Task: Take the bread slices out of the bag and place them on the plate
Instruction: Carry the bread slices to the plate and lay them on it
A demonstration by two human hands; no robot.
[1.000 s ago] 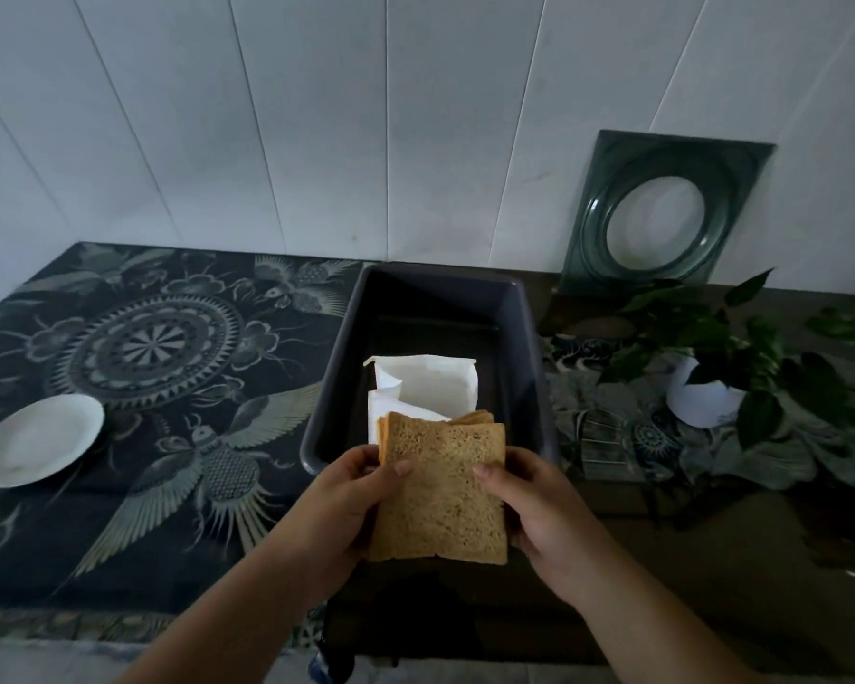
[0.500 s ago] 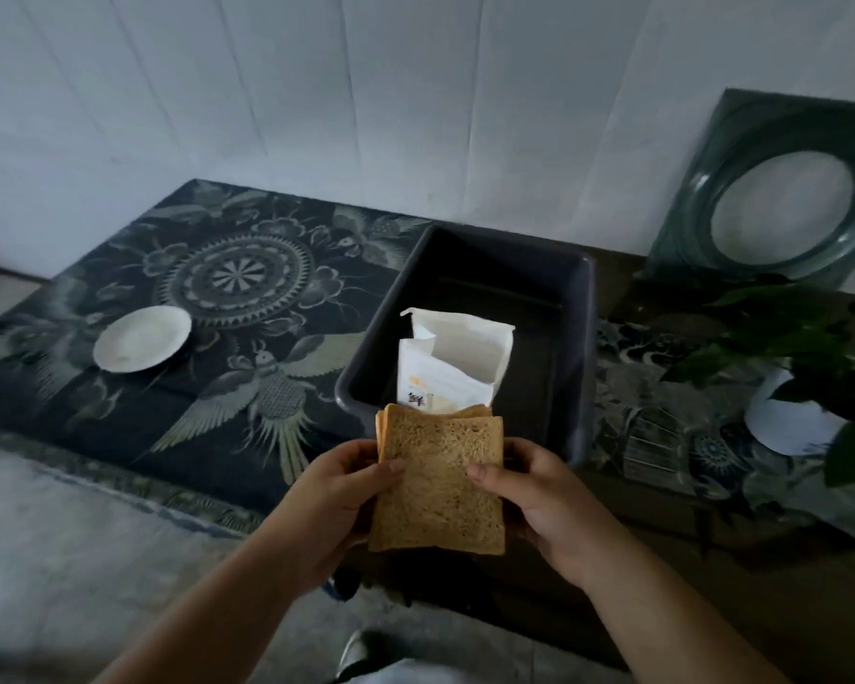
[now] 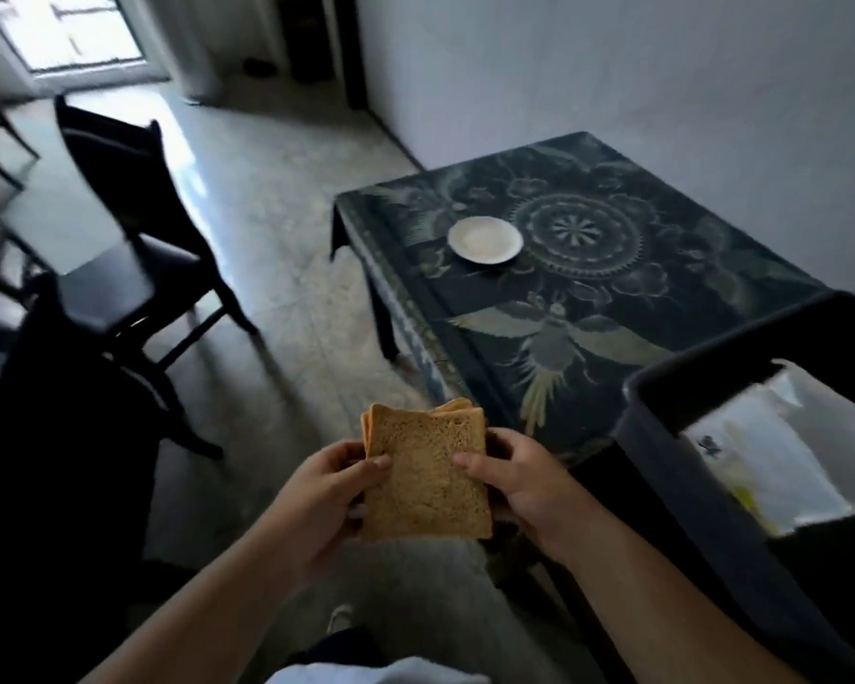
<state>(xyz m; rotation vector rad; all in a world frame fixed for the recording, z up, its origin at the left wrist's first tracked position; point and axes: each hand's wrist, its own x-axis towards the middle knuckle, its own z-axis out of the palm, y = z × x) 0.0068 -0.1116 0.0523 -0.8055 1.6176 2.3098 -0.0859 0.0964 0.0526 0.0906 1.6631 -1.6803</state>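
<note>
1. While both hands are gripping it, a stack of bread slices (image 3: pixel 425 478) is standing upright in the air, off the near edge of the table (image 3: pixel 470 308) and above the pale floor (image 3: pixel 292 269); at least three slices are showing at the top edge (the exact count is hidden behind the front slice).
2. The left hand (image 3: pixel 324 496) is clasping the stack's left side, thumb lying across the front face and fingers curled behind.
3. The right hand (image 3: pixel 519 486) is clasping the right side the same way, thumb pressing on the front crust.
4. A white plate (image 3: pixel 485 239) is sitting bare on the patterned tablecloth (image 3: pixel 588 298), well apart from the bread and farther back, just beside the round mandala motif.
5. A dark plastic bin (image 3: pixel 662 397) is resting at the right, near the right hand, and a white bag (image 3: pixel 781 461) is lying inside it, blurred.
6. Nothing is standing on the cloth between the bread and the plate; only the table's corner and its cloth border are lying along that line.
7. To the left, a dark chair (image 3: pixel 129 229) is standing on the floor, well apart from the table, and bright light is coming through a doorway (image 3: pixel 70 32) at the far left.
</note>
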